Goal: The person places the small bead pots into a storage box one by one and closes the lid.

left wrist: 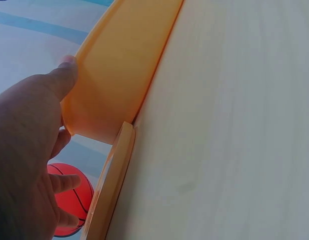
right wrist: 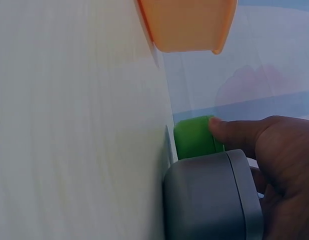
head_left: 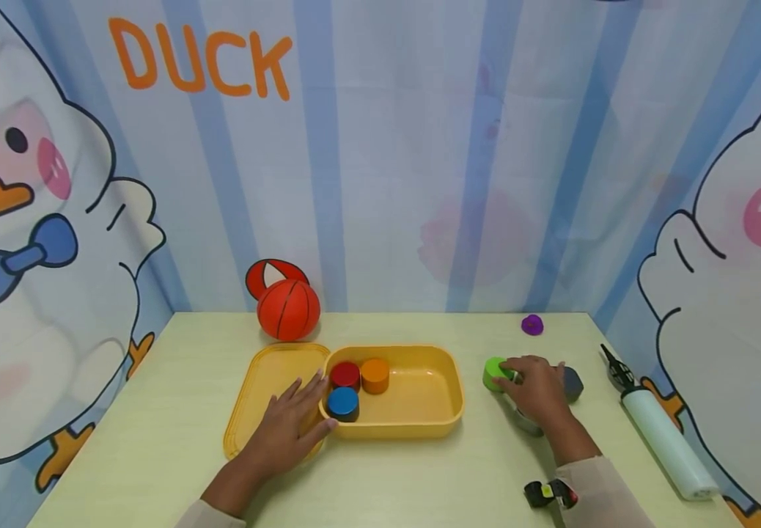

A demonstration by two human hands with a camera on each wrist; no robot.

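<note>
Wearing a blue bow tie, a printed white duck fills the left of the striped backdrop, near orange lettering that reads DUCK. On the pale table, the person's left hand spreads its fingers above a shallow yellow tray, its thumb against the rim of a deeper yellow box; it grips nothing. Behind the tray sits a red toy basketball, a red-and-white piece edged in black behind it. The box stands beside the tray, with three small round jars in its left part: a red jar, a blue jar nearer the person, and an orange jar right of the red one. Well to the right of the box, a green jar stands on the table, and the right hand pinches its top between thumb and forefinger. Grey jars stand partly hidden by that hand. Behind lies a small purple hat; at far right lies a pale tube with a black nozzle.
</note>
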